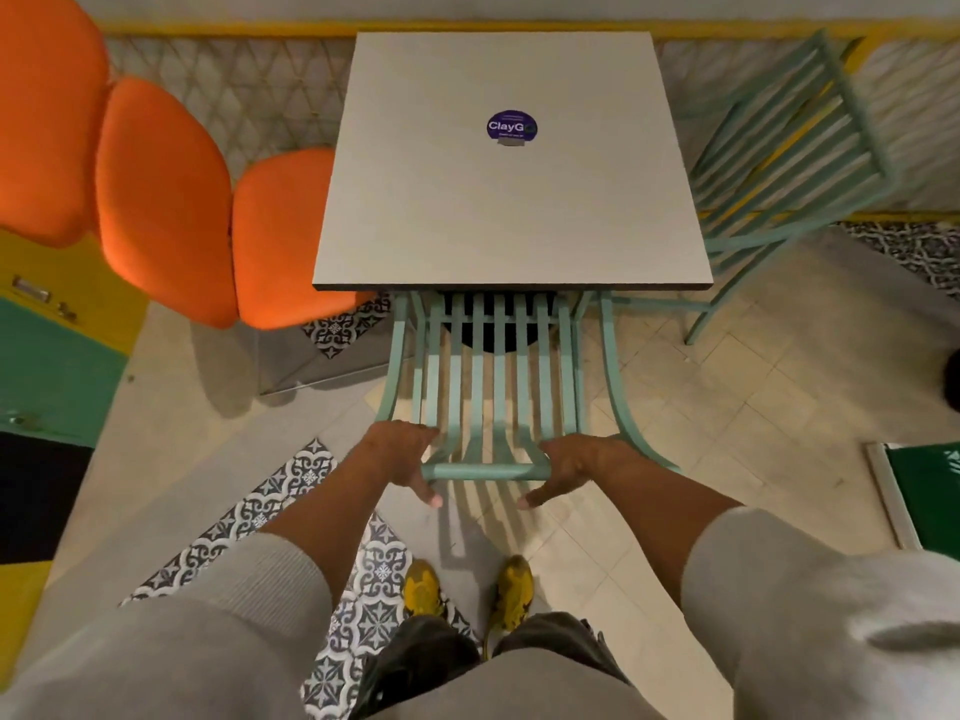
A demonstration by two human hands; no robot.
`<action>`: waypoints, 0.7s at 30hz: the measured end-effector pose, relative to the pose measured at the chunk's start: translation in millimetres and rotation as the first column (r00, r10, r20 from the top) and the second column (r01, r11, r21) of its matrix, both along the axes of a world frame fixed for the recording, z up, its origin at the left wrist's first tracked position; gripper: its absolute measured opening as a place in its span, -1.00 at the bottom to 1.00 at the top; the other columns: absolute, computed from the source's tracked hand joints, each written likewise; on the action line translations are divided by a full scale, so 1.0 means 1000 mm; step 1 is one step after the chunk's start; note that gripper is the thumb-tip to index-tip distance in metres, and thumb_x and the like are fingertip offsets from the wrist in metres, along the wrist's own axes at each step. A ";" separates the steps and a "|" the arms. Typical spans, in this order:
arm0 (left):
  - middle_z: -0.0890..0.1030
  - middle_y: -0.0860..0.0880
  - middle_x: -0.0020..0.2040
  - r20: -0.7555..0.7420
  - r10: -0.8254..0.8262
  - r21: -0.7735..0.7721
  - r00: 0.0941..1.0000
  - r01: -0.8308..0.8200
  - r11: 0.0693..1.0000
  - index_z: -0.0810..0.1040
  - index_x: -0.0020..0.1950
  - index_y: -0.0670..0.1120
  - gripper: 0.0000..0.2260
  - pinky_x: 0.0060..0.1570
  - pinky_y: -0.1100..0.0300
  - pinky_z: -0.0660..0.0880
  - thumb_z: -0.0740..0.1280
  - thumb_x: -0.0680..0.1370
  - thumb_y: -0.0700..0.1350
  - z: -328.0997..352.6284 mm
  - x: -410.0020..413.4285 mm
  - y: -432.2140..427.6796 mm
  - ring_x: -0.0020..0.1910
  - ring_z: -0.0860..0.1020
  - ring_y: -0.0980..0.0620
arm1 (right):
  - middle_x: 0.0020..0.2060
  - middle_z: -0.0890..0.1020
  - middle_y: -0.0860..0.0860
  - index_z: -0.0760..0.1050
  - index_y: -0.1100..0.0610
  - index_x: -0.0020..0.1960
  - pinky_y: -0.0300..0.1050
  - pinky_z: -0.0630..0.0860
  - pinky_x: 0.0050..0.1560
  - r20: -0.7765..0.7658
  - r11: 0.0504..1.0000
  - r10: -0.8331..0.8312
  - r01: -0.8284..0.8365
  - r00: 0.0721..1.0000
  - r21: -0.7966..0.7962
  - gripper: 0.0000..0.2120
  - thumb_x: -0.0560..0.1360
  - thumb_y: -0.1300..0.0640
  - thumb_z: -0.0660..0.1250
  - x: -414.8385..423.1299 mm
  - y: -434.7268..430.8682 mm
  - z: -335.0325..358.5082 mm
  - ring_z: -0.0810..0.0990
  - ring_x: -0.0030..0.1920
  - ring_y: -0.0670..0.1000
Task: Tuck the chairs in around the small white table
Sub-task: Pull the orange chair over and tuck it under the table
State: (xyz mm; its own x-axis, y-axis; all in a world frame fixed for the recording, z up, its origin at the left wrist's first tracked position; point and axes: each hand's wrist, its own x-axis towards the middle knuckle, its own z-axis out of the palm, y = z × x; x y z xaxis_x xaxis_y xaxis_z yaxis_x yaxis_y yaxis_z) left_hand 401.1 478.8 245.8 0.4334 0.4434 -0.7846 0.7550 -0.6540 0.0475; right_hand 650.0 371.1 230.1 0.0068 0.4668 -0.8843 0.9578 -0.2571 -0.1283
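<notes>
The small white square table (509, 210) stands straight ahead, a round purple sticker (511, 127) near its middle. A teal slatted chair (493, 387) is directly in front of me, its seat partly under the table's near edge. My left hand (402, 457) grips the left end of the chair's top rail, and my right hand (571, 470) grips the right end. A second teal slatted chair (789, 153) stands at the table's right side, angled and apart from the table.
Orange cushioned seating (161, 194) curves along the left, close to the table's left edge. A yellow and green cabinet (57, 356) is at far left. A green board (924, 485) lies on the tiled floor at right. My yellow shoes (467, 589) are below the chair.
</notes>
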 end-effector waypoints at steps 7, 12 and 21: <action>0.41 -0.07 0.63 0.159 0.119 0.162 0.980 -0.144 0.976 0.17 0.74 0.04 0.13 0.41 -0.12 0.50 0.24 0.35 0.69 0.038 -0.034 0.015 0.53 0.46 -0.17 | 0.62 0.37 0.19 0.21 0.19 0.70 0.21 0.35 0.56 -0.017 0.979 0.075 -0.070 0.997 0.194 0.05 0.53 -0.58 0.15 -0.038 0.062 0.052 0.39 0.57 0.25; 0.42 -0.12 0.62 0.203 0.230 0.269 0.952 -0.280 0.921 0.25 0.70 0.02 0.04 0.44 -0.13 0.47 0.20 0.42 0.66 0.071 -0.114 0.038 0.54 0.45 -0.18 | 0.53 0.49 0.18 0.39 0.20 0.60 0.23 0.41 0.51 0.064 0.934 0.245 -0.253 0.967 0.252 0.05 0.49 -0.62 0.13 -0.091 0.117 0.082 0.48 0.49 0.24; 0.33 -0.08 0.68 0.169 0.380 0.365 0.910 -0.415 0.833 0.15 0.75 -0.01 0.18 0.49 -0.14 0.39 0.11 0.34 0.73 0.113 -0.313 0.095 0.63 0.33 -0.13 | 0.59 0.41 0.20 0.31 0.18 0.66 0.12 0.40 0.52 0.145 0.816 0.440 -0.462 0.886 0.348 0.08 0.48 -0.64 0.12 -0.274 0.225 0.129 0.44 0.53 0.24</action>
State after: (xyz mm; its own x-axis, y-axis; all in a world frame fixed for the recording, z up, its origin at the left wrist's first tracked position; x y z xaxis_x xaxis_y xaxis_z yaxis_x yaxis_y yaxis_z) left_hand 87.7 573.9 359.3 0.2120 0.8493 -0.4834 0.9583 -0.2776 -0.0674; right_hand 375.8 595.9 358.8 -0.2399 0.7156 -0.6560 0.9633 0.2594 -0.0694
